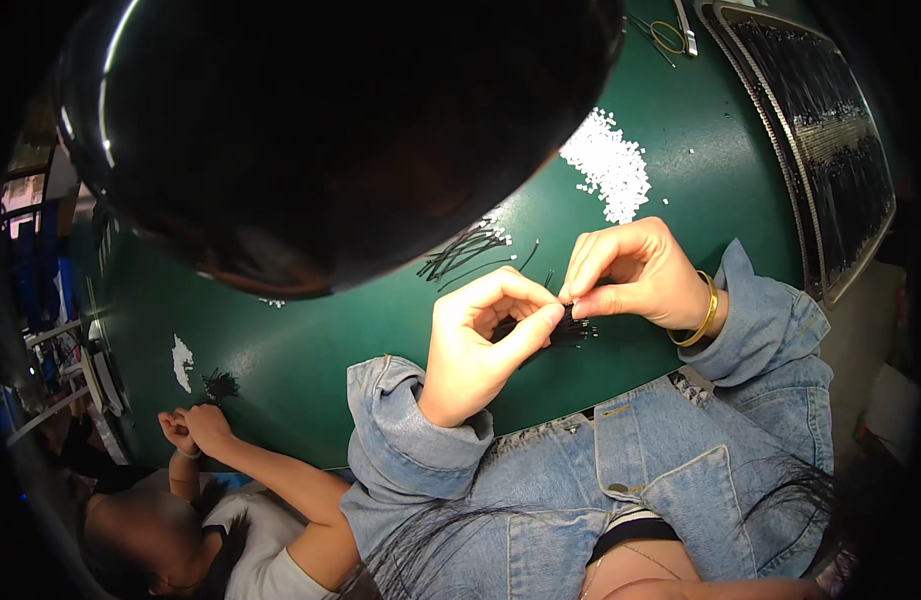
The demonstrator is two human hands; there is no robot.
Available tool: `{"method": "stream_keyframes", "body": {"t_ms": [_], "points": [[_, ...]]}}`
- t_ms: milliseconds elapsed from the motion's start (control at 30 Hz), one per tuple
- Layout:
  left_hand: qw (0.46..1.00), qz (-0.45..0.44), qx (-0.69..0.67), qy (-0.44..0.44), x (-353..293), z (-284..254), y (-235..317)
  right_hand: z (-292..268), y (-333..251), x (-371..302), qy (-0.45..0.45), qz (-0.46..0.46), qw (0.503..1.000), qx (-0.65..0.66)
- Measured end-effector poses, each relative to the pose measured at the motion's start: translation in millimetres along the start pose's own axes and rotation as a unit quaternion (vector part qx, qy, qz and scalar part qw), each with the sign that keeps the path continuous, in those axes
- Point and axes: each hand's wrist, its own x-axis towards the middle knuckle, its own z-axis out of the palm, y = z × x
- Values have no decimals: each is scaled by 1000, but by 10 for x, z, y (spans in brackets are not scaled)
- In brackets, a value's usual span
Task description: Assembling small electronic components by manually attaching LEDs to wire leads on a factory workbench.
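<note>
The green table [290,360] spans the scene. A black dome [310,130] hides its far left part; a rack [862,255] lies at the right. At the near side, the left hand [475,345] and right hand [635,275] meet, each pinching one black piece [568,310] between thumb and forefinger, the piece mostly hidden. Beyond the right hand lies the white pile [612,165]; black wires [465,250] lie beyond the left.
</note>
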Motion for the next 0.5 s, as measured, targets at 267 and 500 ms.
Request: {"method": "stream_keyframes", "body": {"t_ms": [267, 500], "points": [[999, 48, -6, -6, 4, 25, -62, 100, 17, -48, 27, 34, 992, 115], [998, 45, -43, 14, -12, 49, -60, 66, 45, -72, -5, -116, 991, -60]]}}
